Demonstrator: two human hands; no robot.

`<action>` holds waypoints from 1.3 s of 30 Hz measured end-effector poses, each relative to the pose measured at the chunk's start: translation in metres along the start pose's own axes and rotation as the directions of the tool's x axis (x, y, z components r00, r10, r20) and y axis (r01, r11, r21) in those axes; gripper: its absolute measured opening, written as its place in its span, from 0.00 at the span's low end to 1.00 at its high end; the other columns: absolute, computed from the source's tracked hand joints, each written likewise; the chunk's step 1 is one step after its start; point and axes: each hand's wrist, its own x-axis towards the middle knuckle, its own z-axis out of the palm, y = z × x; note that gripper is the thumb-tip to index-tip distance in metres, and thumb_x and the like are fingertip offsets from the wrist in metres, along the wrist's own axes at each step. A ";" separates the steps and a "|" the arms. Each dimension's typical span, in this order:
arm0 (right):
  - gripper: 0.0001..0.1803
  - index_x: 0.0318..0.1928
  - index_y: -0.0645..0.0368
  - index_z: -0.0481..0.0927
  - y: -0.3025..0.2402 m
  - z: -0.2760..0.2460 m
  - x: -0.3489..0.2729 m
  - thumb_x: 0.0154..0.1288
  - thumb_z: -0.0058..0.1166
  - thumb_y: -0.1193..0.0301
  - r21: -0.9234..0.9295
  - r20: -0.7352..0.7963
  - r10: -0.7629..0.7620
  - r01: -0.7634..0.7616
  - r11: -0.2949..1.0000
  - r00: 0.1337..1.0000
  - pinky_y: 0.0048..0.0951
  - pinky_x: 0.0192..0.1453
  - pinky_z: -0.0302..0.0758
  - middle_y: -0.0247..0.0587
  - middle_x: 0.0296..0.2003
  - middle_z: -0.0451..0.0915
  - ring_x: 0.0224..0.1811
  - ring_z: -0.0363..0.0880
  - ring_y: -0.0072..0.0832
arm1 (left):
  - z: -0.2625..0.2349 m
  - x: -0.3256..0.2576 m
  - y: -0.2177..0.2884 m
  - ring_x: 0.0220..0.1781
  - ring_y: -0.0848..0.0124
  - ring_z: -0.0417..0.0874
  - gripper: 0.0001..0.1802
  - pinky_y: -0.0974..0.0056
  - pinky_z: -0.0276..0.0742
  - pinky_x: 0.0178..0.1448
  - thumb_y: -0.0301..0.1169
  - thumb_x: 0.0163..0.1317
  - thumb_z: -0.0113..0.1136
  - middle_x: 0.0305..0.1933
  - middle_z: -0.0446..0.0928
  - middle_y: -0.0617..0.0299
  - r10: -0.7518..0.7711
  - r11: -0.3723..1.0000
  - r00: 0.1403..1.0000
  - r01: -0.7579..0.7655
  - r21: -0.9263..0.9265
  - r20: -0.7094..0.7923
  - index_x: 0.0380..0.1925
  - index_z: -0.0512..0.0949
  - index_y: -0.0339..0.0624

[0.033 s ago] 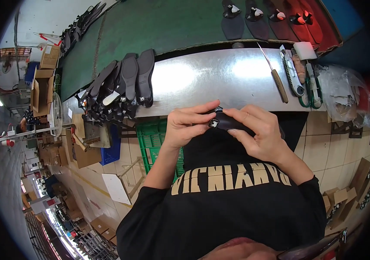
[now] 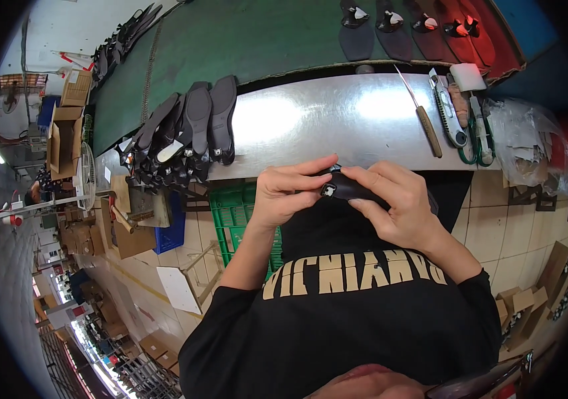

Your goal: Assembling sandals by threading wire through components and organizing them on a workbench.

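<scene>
A dark sandal (image 2: 349,190) with a pale ornament at its strap end is held between both hands, in front of the bench's near edge. My left hand (image 2: 285,194) pinches its strap end, fingers closed. Thumb and fingers of my right hand (image 2: 400,196) are wrapped round the sole, hiding much of it. To the left, a pile of dark sandals (image 2: 197,120) lies on the metal bench top (image 2: 310,126), some soles up. At the bench's right lie a wooden-handled awl (image 2: 428,130), a utility knife (image 2: 449,113) and green-handled scissors (image 2: 476,139).
Behind the bench runs a green conveyor belt (image 2: 250,40) carrying a row of sandals (image 2: 390,30) at the far right. A white roll (image 2: 468,77) and a clear plastic bag (image 2: 530,136) sit right of the tools. A green crate (image 2: 230,216) stands below the bench.
</scene>
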 end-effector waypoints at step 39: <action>0.14 0.39 0.53 0.83 0.023 0.017 0.002 0.49 0.69 0.73 0.016 0.092 0.080 -0.082 0.997 0.993 0.35 0.37 0.74 0.38 0.36 0.76 0.36 0.79 0.37 | 0.034 0.001 -0.018 0.48 0.73 0.84 0.20 0.73 0.84 0.42 0.14 0.59 0.56 0.56 0.81 0.51 -0.248 0.967 0.889 0.251 -0.043 -0.386 0.52 0.81 0.32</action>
